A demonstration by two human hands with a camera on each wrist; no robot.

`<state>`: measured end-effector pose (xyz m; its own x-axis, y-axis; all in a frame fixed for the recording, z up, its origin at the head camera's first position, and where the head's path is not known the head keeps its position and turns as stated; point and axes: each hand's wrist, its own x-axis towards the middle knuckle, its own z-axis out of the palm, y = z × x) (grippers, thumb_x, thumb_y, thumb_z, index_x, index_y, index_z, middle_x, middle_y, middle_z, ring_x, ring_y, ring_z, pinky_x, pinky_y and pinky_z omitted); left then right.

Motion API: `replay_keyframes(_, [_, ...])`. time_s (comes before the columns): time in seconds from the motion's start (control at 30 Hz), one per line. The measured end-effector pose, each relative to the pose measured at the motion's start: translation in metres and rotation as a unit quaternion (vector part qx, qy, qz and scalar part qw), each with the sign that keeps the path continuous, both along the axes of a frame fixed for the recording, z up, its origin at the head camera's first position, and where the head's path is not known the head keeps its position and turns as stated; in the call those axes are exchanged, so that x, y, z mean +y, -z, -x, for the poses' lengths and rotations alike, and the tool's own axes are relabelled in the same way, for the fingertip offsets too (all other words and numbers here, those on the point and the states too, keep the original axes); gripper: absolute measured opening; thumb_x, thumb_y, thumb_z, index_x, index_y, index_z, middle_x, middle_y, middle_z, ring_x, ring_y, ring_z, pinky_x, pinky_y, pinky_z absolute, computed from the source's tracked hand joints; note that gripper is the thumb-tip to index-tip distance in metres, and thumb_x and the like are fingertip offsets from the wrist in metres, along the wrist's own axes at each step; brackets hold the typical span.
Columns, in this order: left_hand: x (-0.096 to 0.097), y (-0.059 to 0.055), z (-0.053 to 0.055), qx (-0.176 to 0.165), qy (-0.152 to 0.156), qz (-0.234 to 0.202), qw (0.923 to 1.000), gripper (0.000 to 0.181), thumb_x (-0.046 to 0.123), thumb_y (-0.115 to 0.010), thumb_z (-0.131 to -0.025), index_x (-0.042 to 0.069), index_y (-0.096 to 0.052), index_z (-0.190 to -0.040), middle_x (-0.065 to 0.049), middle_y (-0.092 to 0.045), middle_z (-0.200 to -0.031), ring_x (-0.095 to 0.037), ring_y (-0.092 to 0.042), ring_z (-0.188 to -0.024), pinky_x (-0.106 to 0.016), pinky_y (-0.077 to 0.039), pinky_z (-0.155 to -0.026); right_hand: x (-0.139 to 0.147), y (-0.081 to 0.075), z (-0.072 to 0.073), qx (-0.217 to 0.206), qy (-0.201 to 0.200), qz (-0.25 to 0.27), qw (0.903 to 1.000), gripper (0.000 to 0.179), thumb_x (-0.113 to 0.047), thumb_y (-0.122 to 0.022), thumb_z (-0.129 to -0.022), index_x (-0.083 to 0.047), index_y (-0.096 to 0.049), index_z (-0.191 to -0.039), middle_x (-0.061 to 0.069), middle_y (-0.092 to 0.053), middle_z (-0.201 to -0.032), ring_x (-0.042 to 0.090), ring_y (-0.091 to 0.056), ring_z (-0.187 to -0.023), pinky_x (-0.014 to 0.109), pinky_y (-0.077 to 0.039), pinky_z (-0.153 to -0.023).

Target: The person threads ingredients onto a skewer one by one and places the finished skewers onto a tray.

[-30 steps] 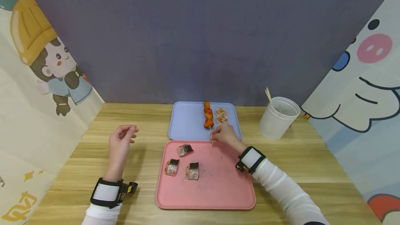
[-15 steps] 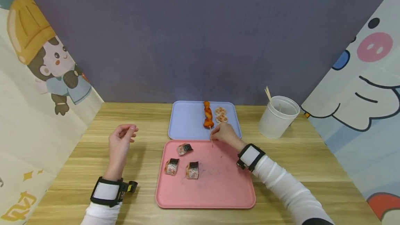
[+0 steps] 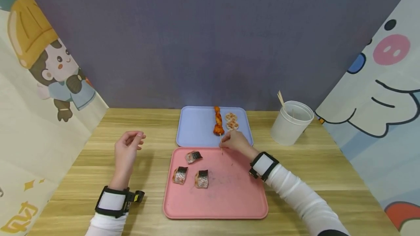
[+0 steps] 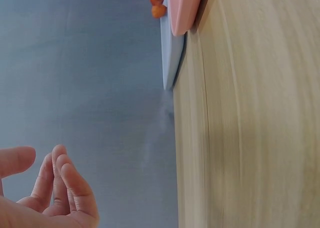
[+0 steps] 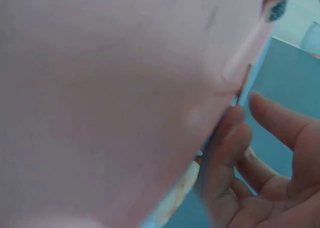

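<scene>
In the head view, my right hand (image 3: 235, 141) pinches the bare stick end of a skewer (image 3: 218, 120) threaded with orange-red meat pieces. That skewer lies on a light blue tray (image 3: 197, 128), its stick reaching over the pink tray (image 3: 236, 201). Beside it lie lotus root slices (image 3: 231, 120), partly covered by my hand. In the right wrist view, the stick (image 5: 244, 84) shows at my thumb and fingertips. My left hand (image 3: 127, 145) hovers above the table on the left, fingers loosely bent, holding nothing. Fish pieces (image 3: 194, 157) (image 3: 180, 175) (image 3: 201, 179) lie on the pink tray.
A white bucket (image 3: 288, 128) with several thin sticks (image 3: 281, 99) stands at the back right. The trays sit one behind the other on a wooden table (image 3: 151, 199). A grey wall (image 3: 210, 39) rises at the table's back edge.
</scene>
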<state>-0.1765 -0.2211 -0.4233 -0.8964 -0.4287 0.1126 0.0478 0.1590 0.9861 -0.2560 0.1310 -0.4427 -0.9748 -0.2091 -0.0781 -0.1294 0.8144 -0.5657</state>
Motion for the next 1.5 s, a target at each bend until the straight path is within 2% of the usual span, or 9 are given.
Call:
replay_keyframes(0.13, [0.002, 0.002, 0.002, -0.014, 0.007, 0.003, 0.9999, 0.024, 0.029, -0.061, -0.093, 0.006, -0.062, -0.103, 0.013, -0.066, -0.084, -0.012, -0.061, -0.077, -0.018, -0.049, -0.062, 0.008, -0.011, -0.014, 0.099, 0.031, 0.042, 0.9937, 0.022, -0.027, -0.068, -0.087, -0.008, -0.074, -0.095, 0.006, -0.072, -0.085, 0.018, -0.065, -0.073, 0.031, -0.051, -0.064])
replay_keyframes(0.2, [0.004, 0.003, 0.003, -0.022, 0.011, 0.006, 0.9997, 0.025, 0.028, -0.061, -0.093, 0.006, -0.062, -0.104, 0.013, -0.066, -0.084, -0.010, -0.060, -0.076, -0.018, -0.049, -0.063, 0.017, -0.020, -0.023, 0.206, 0.071, 0.090, 0.9719, 0.019, -0.023, -0.067, -0.088, -0.006, -0.072, -0.095, 0.008, -0.071, -0.083, 0.019, -0.065, -0.070, 0.029, -0.051, -0.061])
replay_keyframes(0.4, [0.017, 0.002, 0.010, -0.016, 0.026, 0.011, 0.9995, 0.030, 0.027, -0.060, -0.093, 0.001, -0.061, -0.109, 0.011, -0.065, -0.086, -0.008, -0.059, -0.077, -0.019, -0.050, -0.064, 0.064, -0.040, -0.029, 0.503, 0.197, 0.212, 0.8141, 0.020, -0.014, -0.068, -0.087, 0.004, -0.064, -0.095, 0.016, -0.063, -0.081, 0.022, -0.058, -0.070, 0.017, -0.041, -0.062])
replay_keyframes(0.47, [0.022, 0.002, 0.014, -0.014, 0.032, 0.010, 0.9993, 0.031, 0.027, -0.060, -0.093, 0.001, -0.061, -0.110, 0.009, -0.065, -0.088, -0.010, -0.059, -0.078, -0.020, -0.050, -0.065, 0.079, -0.043, -0.026, 0.533, 0.227, 0.231, 0.7819, 0.025, -0.016, -0.068, -0.088, 0.007, -0.062, -0.098, 0.020, -0.060, -0.084, 0.022, -0.055, -0.074, 0.018, -0.038, -0.064])
replay_keyframes(0.53, [0.026, 0.002, 0.017, -0.012, 0.034, 0.009, 0.9993, 0.030, 0.026, -0.060, -0.093, 0.001, -0.061, -0.110, 0.006, -0.065, -0.089, -0.011, -0.059, -0.079, -0.020, -0.050, -0.065, 0.091, -0.043, -0.024, 0.536, 0.249, 0.244, 0.7687, 0.031, -0.018, -0.068, -0.088, 0.009, -0.059, -0.101, 0.023, -0.056, -0.089, 0.020, -0.052, -0.079, 0.019, -0.036, -0.066])
replay_keyframes(0.9, [0.054, 0.000, 0.029, 0.004, 0.050, -0.001, 0.9988, 0.026, 0.021, -0.060, -0.094, -0.001, -0.063, -0.108, -0.014, -0.066, -0.097, -0.006, -0.058, -0.072, -0.020, -0.050, -0.063, 0.115, -0.032, -0.023, 0.501, 0.305, 0.195, 0.7863, 0.030, -0.013, -0.070, -0.086, 0.002, -0.062, -0.110, 0.019, -0.061, -0.108, 0.030, -0.050, -0.101, 0.030, -0.043, -0.079])
replay_keyframes(1.1, [0.076, -0.031, 0.022, 0.014, 0.065, -0.004, 0.9978, 0.025, 0.012, -0.058, -0.094, -0.009, -0.061, -0.108, -0.022, -0.065, -0.096, -0.011, -0.059, -0.072, -0.022, -0.050, -0.062, 0.117, -0.037, -0.020, 0.520, 0.299, 0.183, 0.7789, 0.021, -0.011, -0.072, -0.084, -0.005, -0.072, -0.104, 0.016, -0.069, -0.103, 0.036, -0.055, -0.092, 0.026, -0.041, -0.076])
replay_keyframes(1.33, [0.077, -0.015, 0.044, 0.006, 0.068, 0.023, 0.9974, 0.032, 0.028, -0.059, -0.094, 0.003, -0.062, -0.113, -0.016, -0.063, -0.102, -0.018, -0.060, -0.084, -0.026, -0.051, -0.071, 0.125, -0.044, -0.020, 0.521, 0.307, 0.193, 0.7725, 0.016, -0.014, -0.070, -0.086, -0.006, -0.075, -0.098, 0.013, -0.072, -0.096, 0.031, -0.061, -0.091, 0.017, -0.045, -0.075])
replay_keyframes(1.5, [0.081, -0.020, 0.047, -0.007, 0.083, 0.052, 0.9952, 0.030, 0.025, -0.057, -0.095, 0.003, -0.061, -0.115, -0.015, -0.063, -0.106, -0.027, -0.061, -0.092, -0.026, -0.050, -0.071, 0.133, -0.048, -0.021, 0.510, 0.311, 0.197, 0.7775, 0.017, -0.014, -0.069, -0.087, -0.005, -0.075, -0.099, 0.013, -0.072, -0.096, 0.029, -0.064, -0.093, 0.018, -0.051, -0.078])
